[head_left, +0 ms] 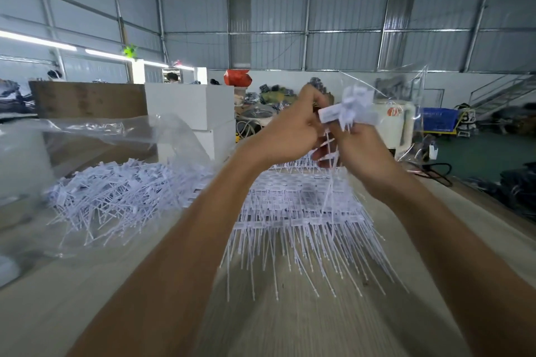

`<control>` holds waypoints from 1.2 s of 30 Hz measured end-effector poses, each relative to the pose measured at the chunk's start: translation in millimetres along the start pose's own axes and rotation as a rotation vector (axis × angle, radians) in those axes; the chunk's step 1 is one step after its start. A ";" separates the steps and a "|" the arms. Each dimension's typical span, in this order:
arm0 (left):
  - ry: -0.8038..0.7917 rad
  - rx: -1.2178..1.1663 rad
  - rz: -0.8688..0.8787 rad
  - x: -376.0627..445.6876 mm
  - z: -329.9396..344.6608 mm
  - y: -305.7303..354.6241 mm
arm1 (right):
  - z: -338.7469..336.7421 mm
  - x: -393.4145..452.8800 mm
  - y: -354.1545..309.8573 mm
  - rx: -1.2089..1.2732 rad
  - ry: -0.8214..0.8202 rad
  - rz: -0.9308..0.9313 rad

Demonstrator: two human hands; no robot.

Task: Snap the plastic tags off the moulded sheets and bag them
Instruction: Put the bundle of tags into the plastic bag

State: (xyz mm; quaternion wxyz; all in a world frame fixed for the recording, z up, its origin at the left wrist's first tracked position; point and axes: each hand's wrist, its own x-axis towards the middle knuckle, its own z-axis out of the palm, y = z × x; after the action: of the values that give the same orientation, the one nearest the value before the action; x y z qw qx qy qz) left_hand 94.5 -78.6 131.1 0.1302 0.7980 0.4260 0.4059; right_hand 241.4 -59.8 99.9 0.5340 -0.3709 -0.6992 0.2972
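Both my hands are raised above the table. My right hand (356, 148) grips a bunch of white plastic tags (352, 111), their heads fanned out above my fingers and thin tails hanging down. My left hand (293, 127) is closed against the same bunch from the left, pinching it. Below them a stack of moulded tag sheets (301, 211) lies on the table, tails pointing toward me. At the left a heap of loose snapped tags (121, 194) lies on a clear plastic bag (95, 130).
The wooden table (290, 327) runs toward me. White blocks (191, 113) and a brown board (87, 98) stand behind the heap. A clear plastic sheet (406, 90) hangs at the right, behind my hands. Workshop clutter, a blue crate (436, 119) and stairs lie beyond.
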 end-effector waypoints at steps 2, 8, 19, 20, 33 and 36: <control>0.050 -0.033 -0.003 1.0 0.8 -0.6 | 6.6 1.5 -2.8 -0.195 0.063 -0.057; 0.179 -0.567 -0.115 7.0 7.4 4.9 | 2.3 4.6 -7.3 0.174 0.245 -0.099; -0.304 -0.507 -0.259 0.9 33.2 7.1 | -6.1 7.0 -12.2 0.575 0.383 0.035; -0.338 -0.459 -0.248 -1.1 32.8 7.0 | -5.7 7.6 -8.7 0.540 0.366 0.028; -0.229 -0.380 -0.167 -6.1 39.5 13.5 | -8.0 13.7 -7.5 0.211 0.440 -0.036; -0.137 -0.456 -0.124 -19.6 46.5 12.3 | 2.1 11.8 -12.4 0.200 0.368 -0.036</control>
State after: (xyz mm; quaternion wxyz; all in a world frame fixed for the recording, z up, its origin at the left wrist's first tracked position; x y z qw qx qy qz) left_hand 130.8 -95.0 97.8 0.3602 0.7460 0.3618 0.4277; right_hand 235.1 -56.9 115.6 0.6921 -0.3515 -0.5634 0.2826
